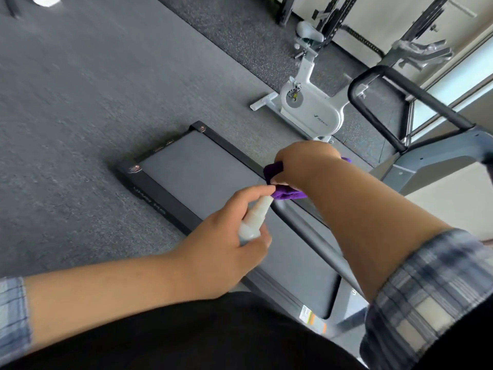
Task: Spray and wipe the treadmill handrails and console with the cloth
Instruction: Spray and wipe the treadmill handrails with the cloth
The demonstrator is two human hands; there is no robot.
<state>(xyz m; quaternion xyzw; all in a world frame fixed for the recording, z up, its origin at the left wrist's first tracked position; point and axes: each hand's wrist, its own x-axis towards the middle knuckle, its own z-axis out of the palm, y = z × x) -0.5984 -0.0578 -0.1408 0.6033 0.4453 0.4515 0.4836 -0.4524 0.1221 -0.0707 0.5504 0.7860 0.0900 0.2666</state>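
- Gripping a small white spray bottle (253, 222), the left hand (226, 247) sits at centre frame with fingers curled round the body and the forefinger laid along the top, nozzle aimed toward the cloth.
- Right hand (301, 164), just above and right of centre, is closed round a bunched purple cloth (280, 182), which shows at both sides of the fist and below it.
- Cloth sits on or right at the near end of a dark handrail (314, 236) that runs from under the fist down toward lower right; actual contact is hidden by the hand.
- Second handrail (373, 84), a black looped bar, stands at upper right, well apart from both hands.
- Treadmill deck (202, 169) with its grey belt lies below, stretching toward centre left; console not clearly in view.
- Progress, as a judgement: early to middle. One rail is being sprayed or wiped; the far rail and console look left to do. No wet sheen or streaks can be made out, so what is already clean cannot be told.
- Cloth looks soft, thick, crumpled, a vivid purple; bottle translucent white, contents not readable.
- Beyond: a white exercise bike (312, 102) at upper centre-right on grey speckled floor (80, 102).
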